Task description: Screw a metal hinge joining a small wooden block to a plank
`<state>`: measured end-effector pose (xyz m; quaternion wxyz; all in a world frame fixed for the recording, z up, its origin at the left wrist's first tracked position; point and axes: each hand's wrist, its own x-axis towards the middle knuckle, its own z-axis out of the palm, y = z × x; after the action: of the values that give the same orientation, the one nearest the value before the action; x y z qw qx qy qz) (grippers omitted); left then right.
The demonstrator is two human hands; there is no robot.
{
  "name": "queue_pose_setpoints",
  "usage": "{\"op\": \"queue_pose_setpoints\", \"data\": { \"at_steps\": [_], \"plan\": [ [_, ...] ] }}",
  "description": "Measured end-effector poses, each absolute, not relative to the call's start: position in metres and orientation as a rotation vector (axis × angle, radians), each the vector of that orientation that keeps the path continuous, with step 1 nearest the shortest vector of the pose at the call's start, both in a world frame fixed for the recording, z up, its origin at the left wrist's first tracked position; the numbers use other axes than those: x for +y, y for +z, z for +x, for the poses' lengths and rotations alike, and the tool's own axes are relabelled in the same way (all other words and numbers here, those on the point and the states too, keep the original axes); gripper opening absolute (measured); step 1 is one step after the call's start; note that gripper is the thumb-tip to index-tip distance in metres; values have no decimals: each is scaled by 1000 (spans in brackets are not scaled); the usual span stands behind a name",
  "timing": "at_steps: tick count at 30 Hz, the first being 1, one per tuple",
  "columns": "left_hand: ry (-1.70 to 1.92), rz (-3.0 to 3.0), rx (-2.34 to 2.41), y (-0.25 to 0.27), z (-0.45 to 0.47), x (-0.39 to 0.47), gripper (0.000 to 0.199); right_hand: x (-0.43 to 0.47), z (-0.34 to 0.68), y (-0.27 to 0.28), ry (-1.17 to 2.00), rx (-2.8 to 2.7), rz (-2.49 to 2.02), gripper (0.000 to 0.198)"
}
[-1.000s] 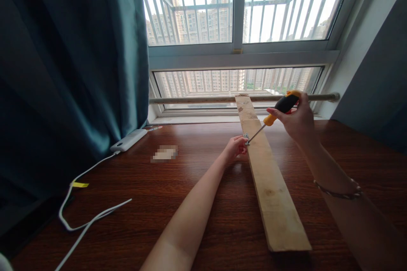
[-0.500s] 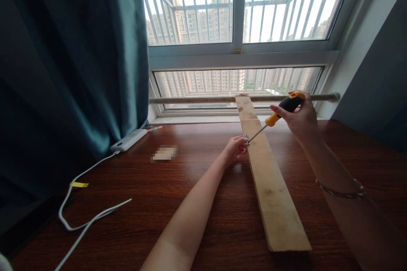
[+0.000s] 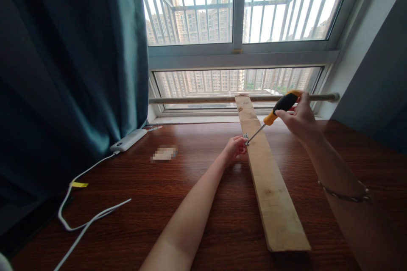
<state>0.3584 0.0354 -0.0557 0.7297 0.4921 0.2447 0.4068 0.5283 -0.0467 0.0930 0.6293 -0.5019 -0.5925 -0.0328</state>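
Note:
A long wooden board (image 3: 270,182) lies on the dark wood table, its far end up by the metal rail. On its left edge sits a small metal fitting (image 3: 246,139), too small to name exactly. My left hand (image 3: 235,147) pinches this fitting against the board, fingers closed. My right hand (image 3: 299,116) grips the yellow and black handle of a screwdriver (image 3: 284,106). The screwdriver slants down to the left, and its tip meets the fitting beside my left fingertips.
A white power strip (image 3: 129,140) lies at the left by the blue curtain (image 3: 127,51), with a white cable (image 3: 92,220) curling across the table (image 3: 143,233). A blurred pale patch (image 3: 164,153) lies left of my hand. The metal rail (image 3: 197,100) crosses before the window.
My right hand has shifted and turned slightly around the screwdriver handle, which has moved a little to the left. My left hand and the board stay nearly the same.

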Motion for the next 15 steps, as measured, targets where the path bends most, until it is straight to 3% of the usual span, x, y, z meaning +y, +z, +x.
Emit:
{"op": "queue_pose_setpoints", "data": {
  "at_steps": [5, 15],
  "plan": [
    [899, 1083, 539, -56, 359, 35, 23, -53, 519, 94, -217, -1378, -1181, 56],
    [896, 1080, 540, -57, 359, 37, 24, -58, 509, 96, 97, -1506, -972, 56]
  ]
}}
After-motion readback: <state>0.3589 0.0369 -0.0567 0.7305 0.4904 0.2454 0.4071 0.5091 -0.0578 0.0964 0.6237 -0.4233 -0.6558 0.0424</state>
